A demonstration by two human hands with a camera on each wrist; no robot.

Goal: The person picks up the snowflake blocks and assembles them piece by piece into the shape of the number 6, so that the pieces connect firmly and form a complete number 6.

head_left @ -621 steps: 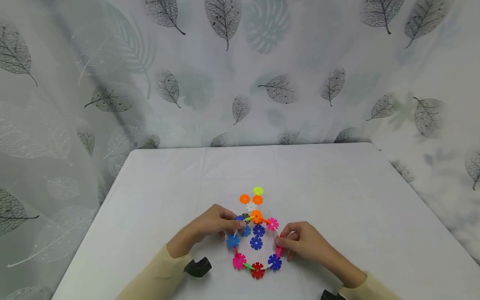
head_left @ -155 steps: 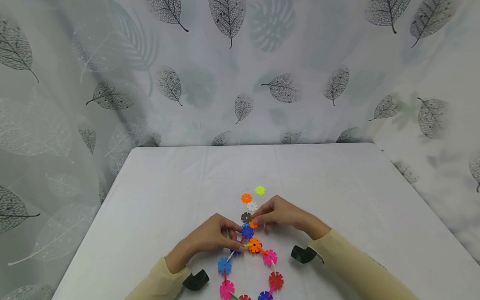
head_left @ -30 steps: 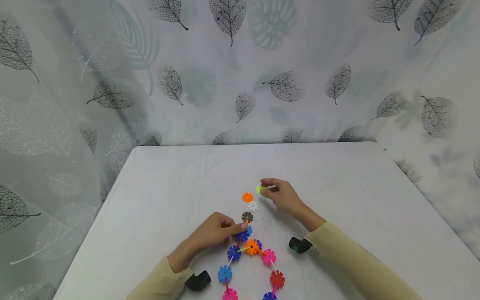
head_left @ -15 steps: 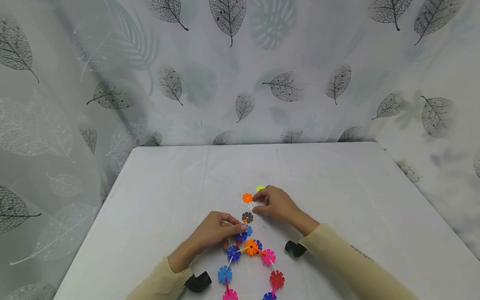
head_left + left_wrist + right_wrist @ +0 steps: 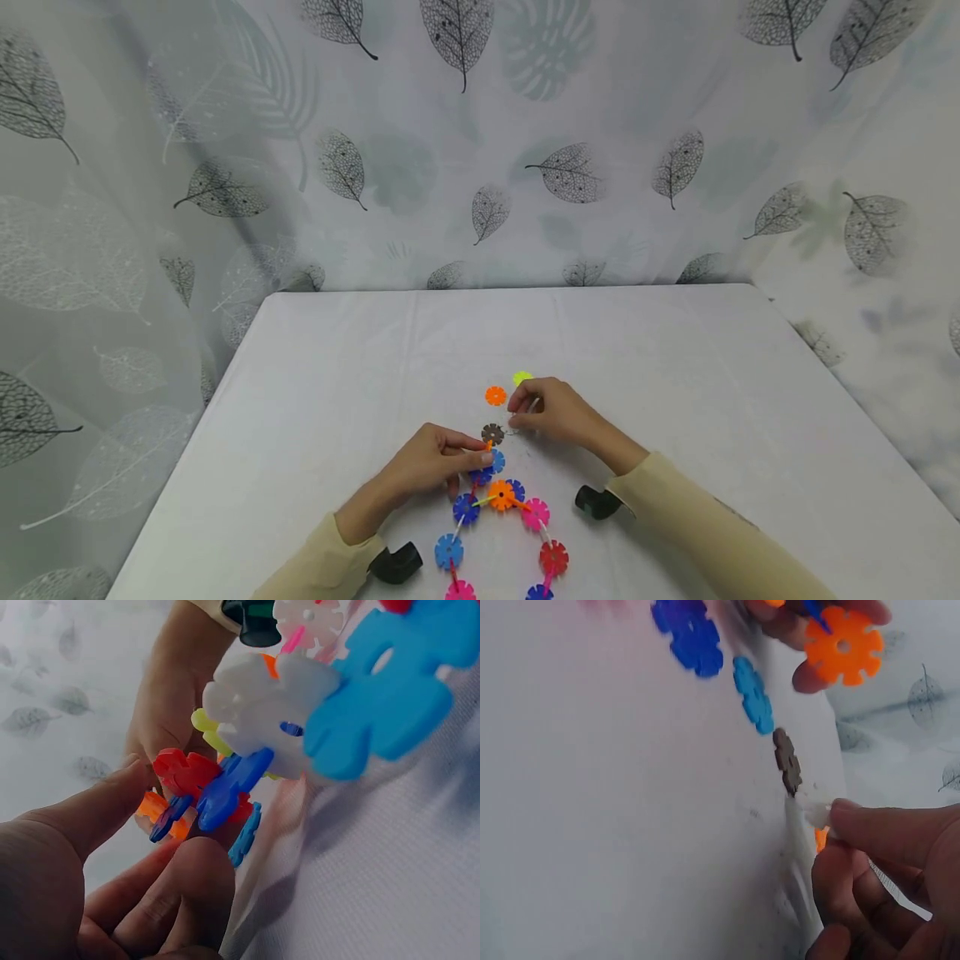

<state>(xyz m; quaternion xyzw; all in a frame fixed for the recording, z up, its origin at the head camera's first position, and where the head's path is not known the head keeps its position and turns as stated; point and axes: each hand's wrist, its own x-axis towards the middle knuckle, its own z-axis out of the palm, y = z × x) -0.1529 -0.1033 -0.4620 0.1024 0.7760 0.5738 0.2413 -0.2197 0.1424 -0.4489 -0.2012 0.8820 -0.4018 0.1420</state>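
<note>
Flower-shaped notched plastic discs join into a ring with a tail; its lower edge is cut off in the head view. My left hand (image 5: pixel 431 458) pinches the tail's end by an orange disc (image 5: pixel 844 646), which stands slotted to a blue disc. Across from it, my right hand (image 5: pixel 551 417) pinches a white disc (image 5: pixel 816 814) between thumb and forefinger, mostly hidden by the fingers. Between the hands lie a loose brown disc (image 5: pixel 492 434) and a light blue disc (image 5: pixel 497 461). In the left wrist view, a white disc (image 5: pixel 262 705) of the ring looms close.
Beyond the hands, a loose orange disc (image 5: pixel 496 396) and a yellow-green disc (image 5: pixel 522 379) lie on the white table (image 5: pixel 360 358). Black wrist cameras (image 5: pixel 396 563) hang under both sleeves. A leaf-patterned curtain (image 5: pixel 420 192) stands behind the table.
The right hand has left the yellow-green disc, come nearer and picked up the white disc. Since several seconds ago, the orange disc has been joined to the tail. The left hand barely moved.
</note>
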